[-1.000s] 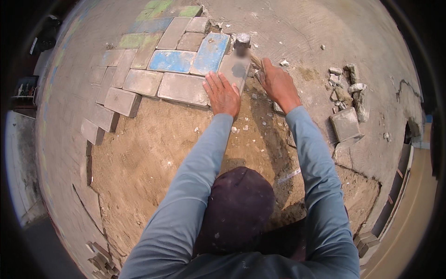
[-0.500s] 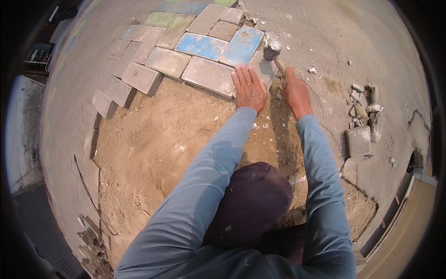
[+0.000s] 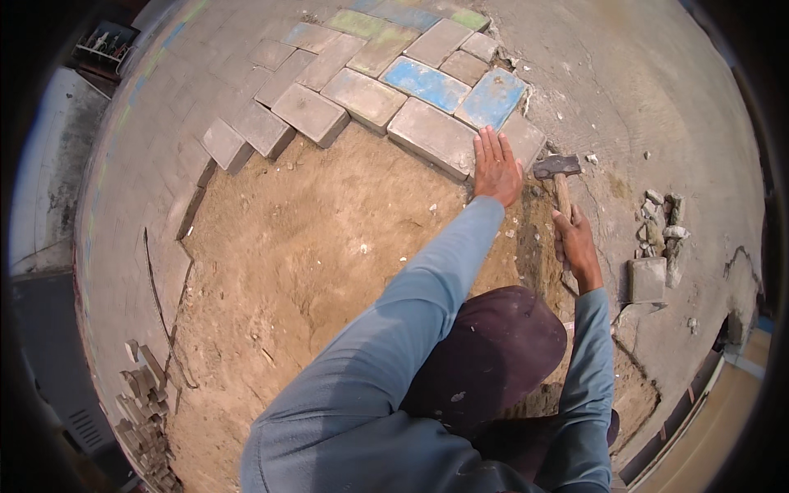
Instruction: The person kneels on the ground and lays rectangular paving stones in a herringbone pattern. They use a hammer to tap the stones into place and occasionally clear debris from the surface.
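My left hand (image 3: 498, 170) lies flat, fingers stretched out, on the near part of a grey paving block (image 3: 524, 138) at the right end of the laid rows. In my right hand (image 3: 579, 246) is the wooden handle of a hammer (image 3: 557, 168), with fingers wrapped round it. The dark metal hammer head is just right of that block, apart from it. A blue-painted paver (image 3: 493, 97) adjoins the block on its far side. To the left of my left hand sits a larger grey paver (image 3: 433, 135), its near side exposed above the sand.
Bare sand (image 3: 329, 238) spreads nearer than the stepped paver edge. Broken rubble (image 3: 655, 222) and a loose square block (image 3: 647, 280) lie at right on cracked concrete (image 3: 682, 148). A pile of pavers (image 3: 144, 403) stands at lower left, near a thin dark rod (image 3: 156, 287).
My right hand has drawn the hammer back toward me and to the right, away from the block. The left hand stays at the block's near part. The whole view has shifted.
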The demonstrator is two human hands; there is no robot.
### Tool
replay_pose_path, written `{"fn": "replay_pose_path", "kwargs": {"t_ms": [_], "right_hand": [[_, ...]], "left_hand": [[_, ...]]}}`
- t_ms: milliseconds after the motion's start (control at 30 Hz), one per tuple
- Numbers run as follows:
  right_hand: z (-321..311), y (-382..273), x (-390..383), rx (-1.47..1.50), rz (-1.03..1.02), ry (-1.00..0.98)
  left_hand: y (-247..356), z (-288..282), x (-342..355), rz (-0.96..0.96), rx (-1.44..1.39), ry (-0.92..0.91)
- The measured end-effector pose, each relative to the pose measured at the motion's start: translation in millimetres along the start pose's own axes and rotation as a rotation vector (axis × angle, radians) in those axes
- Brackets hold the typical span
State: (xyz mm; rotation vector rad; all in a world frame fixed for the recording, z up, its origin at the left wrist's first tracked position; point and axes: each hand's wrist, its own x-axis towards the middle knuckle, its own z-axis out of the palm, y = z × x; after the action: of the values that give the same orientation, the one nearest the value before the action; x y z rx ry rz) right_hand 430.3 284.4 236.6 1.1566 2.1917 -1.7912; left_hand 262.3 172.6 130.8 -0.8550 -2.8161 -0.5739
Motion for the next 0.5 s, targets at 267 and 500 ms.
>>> {"fn": "replay_pose_path", "kwargs": {"t_ms": [267, 500], "right_hand": [[46, 55, -95, 0.517, 0.325, 0.036], [79, 43, -27, 0.58, 0.262, 0.028]], "left_hand": [[-93, -40, -74, -0.496, -0.64, 0.127], [-98, -46, -32, -0.717, -1.115, -0.028]]}}
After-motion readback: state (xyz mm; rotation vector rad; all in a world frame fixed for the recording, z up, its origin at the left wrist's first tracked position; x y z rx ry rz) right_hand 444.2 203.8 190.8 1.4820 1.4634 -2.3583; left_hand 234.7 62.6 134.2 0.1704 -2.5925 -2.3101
